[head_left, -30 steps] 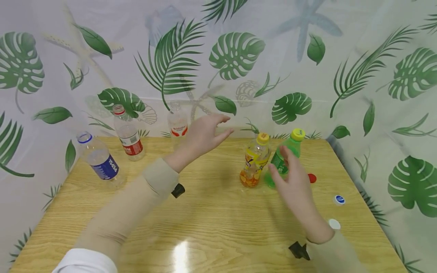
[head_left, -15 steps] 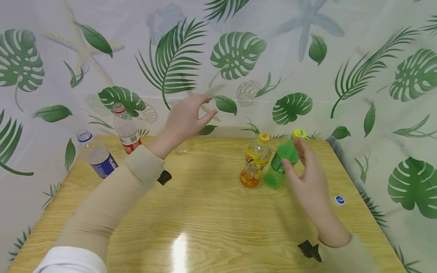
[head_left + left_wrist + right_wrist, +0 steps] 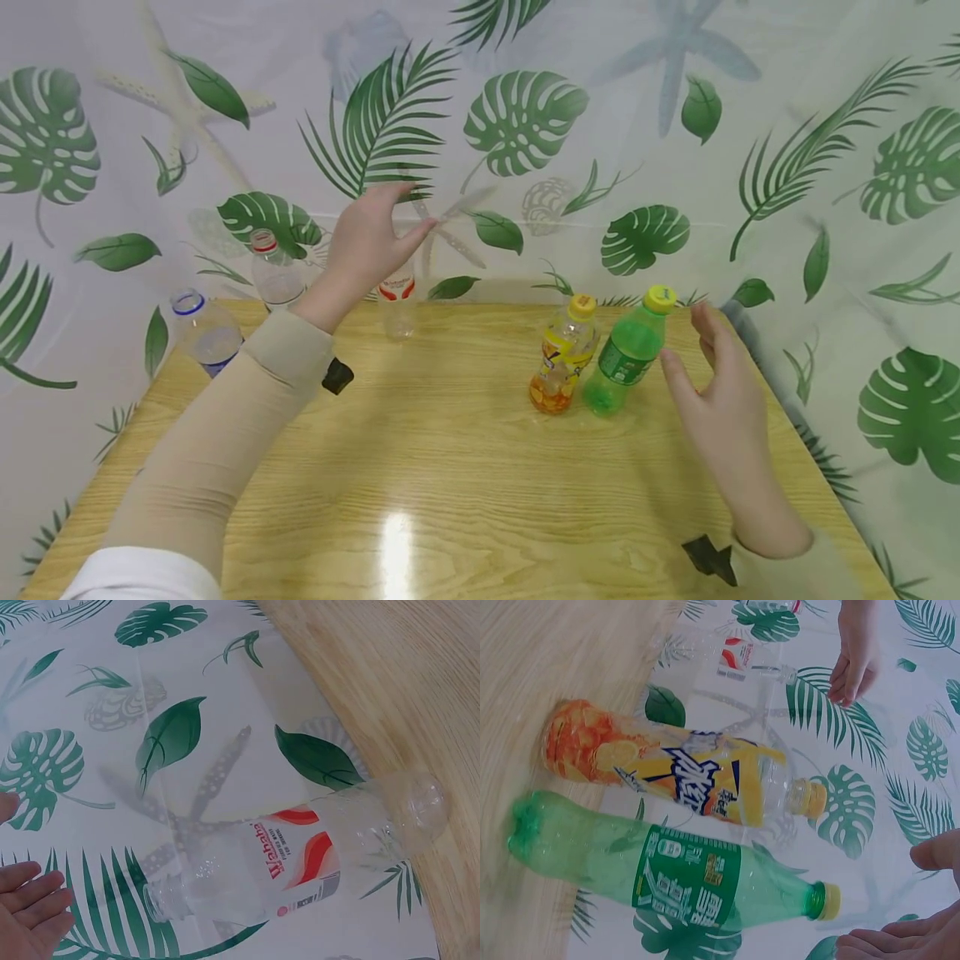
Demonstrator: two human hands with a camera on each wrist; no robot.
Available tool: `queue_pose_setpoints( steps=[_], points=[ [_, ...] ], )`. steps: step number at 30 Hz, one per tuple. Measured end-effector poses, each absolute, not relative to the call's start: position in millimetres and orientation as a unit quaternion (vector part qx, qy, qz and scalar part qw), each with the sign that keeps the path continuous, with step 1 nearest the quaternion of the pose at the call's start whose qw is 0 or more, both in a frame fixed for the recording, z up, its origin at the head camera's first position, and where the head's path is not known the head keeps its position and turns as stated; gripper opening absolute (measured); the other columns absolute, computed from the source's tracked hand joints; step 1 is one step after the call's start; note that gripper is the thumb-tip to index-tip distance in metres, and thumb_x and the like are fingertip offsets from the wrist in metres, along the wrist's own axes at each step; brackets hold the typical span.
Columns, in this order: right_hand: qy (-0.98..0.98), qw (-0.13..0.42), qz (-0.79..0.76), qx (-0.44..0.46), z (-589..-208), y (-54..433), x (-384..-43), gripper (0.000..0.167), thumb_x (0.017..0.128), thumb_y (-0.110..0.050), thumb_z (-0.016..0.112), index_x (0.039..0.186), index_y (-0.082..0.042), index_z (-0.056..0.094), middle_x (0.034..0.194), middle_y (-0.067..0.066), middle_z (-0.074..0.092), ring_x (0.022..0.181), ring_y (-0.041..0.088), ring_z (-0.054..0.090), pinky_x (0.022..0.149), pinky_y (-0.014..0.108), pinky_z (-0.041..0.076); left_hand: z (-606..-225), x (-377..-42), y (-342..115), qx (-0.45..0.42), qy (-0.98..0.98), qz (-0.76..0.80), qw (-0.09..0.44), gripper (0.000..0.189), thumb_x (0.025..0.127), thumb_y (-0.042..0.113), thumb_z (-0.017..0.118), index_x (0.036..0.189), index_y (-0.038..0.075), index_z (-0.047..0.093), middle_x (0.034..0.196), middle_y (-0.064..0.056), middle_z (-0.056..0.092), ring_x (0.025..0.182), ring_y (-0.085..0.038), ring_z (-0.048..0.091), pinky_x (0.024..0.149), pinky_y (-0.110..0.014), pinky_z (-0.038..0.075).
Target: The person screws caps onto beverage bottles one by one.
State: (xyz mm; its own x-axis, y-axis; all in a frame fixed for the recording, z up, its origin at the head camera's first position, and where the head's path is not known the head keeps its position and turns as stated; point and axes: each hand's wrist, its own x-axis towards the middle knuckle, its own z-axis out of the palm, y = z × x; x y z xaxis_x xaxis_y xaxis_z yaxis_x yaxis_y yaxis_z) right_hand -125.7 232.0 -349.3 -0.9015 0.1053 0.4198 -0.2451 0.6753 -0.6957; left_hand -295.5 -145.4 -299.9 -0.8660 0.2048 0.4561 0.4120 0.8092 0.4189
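My left hand (image 3: 371, 237) hovers with fingers and thumb apart at the back of the table, holding nothing. Behind it stands a clear plastic water bottle (image 3: 397, 304) with a red and white label; the left wrist view shows the uncapped bottle (image 3: 255, 866) beside my fingers. My right hand (image 3: 723, 408) is raised with thumb and fingers spread, just right of a green soda bottle (image 3: 626, 354). That bottle wears a yellow cap (image 3: 829, 900). Close on its left stands an iced tea bottle (image 3: 558, 358) with a yellow and orange label and a yellow cap.
At the left stand two uncapped clear bottles, one with a blue ring (image 3: 198, 321) and one with a red ring (image 3: 273, 271), both partly hidden by my left sleeve. A leaf-printed cloth (image 3: 540, 192) hangs behind the wooden table (image 3: 480, 483).
My left hand has moved left and up, passing in front of the water bottle. My right hand has moved right, away from the green bottle, and now covers loose caps seen earlier. The bottles have stayed put.
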Motion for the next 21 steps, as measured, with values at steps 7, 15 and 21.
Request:
queue_pose_setpoints(
  steps=[7, 15, 21],
  points=[
    [-0.892, 0.222, 0.394, 0.022, -351, 250, -123, 0.07, 0.108, -0.016, 0.061, 0.167, -0.003, 0.027, 0.168, 0.02, 0.04, 0.154, 0.043, 0.04, 0.115, 0.001, 0.025, -307, -306, -158, -0.119, -0.929, -0.293, 0.19, 0.071, 0.102, 0.036, 0.072, 0.158, 0.004, 0.046, 0.163, -0.017, 0.05, 0.151, -0.037, 0.047, 0.124, -0.051, 0.041],
    [-0.907, 0.198, 0.372, -0.018, -368, 275, -119, 0.071, 0.11, -0.023, 0.056, 0.169, -0.003, 0.021, 0.168, 0.025, 0.037, 0.153, 0.046, 0.038, 0.115, 0.0, 0.023, -325, -313, -172, -0.085, -0.93, -0.324, 0.153, 0.078, 0.102, 0.039, 0.071, 0.162, 0.002, 0.038, 0.166, -0.021, 0.043, 0.154, -0.04, 0.041, 0.125, -0.056, 0.037],
    [-0.919, 0.18, 0.348, -0.044, -385, 294, -112, 0.07, 0.111, -0.027, 0.054, 0.167, 0.001, 0.022, 0.167, 0.028, 0.037, 0.151, 0.051, 0.04, 0.127, 0.016, 0.026, -347, -317, -178, -0.059, -0.928, -0.351, 0.111, 0.088, 0.099, 0.045, 0.073, 0.165, 0.002, 0.033, 0.166, -0.02, 0.042, 0.153, -0.041, 0.041, 0.123, -0.058, 0.039]
  ],
)
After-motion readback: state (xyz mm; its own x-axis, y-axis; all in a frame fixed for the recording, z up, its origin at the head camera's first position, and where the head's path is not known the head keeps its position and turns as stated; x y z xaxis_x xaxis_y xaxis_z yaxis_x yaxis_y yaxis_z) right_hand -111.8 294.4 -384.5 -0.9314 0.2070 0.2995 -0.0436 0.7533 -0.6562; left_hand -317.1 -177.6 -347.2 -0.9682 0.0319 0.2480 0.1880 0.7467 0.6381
